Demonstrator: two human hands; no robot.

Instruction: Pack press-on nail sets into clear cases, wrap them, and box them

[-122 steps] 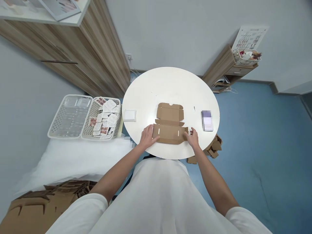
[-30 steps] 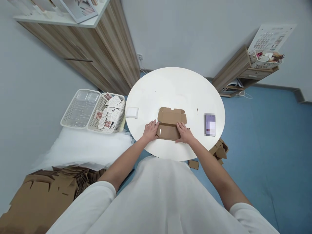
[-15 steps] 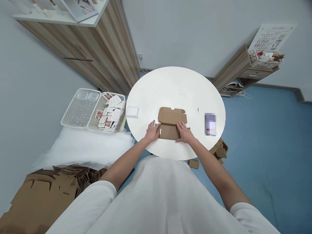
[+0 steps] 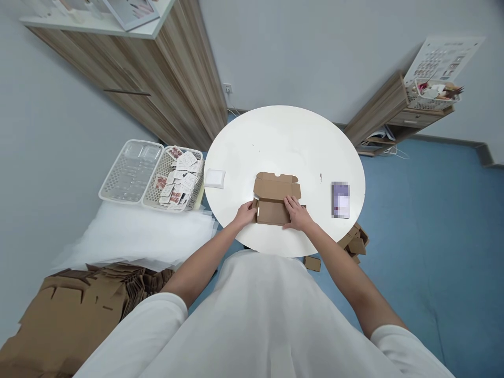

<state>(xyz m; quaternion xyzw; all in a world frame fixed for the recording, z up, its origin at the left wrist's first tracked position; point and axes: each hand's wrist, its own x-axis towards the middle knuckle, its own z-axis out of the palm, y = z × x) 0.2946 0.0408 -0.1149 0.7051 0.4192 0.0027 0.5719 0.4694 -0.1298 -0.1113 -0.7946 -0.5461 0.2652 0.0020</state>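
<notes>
A brown cardboard box, partly folded, lies on the white round table in front of me. Its lid stands open toward the far side, with small flaps at the edges. My left hand grips the left side wall of the box, its fingers closed at the flap. Over the right side rests my right hand, thumb at the near edge and fingers reaching across the inside, gripping that wall.
A white packet lies at the table's left edge, a blurred purple item at the right. Left of the table are a basket of cards, a tray of clear pieces, white sheets and flat cardboard. Folded boxes lie on the floor.
My left hand's fingers have drawn in and closed on the box's left wall, where a side flap now shows raised. My right hand has hardly moved.
</notes>
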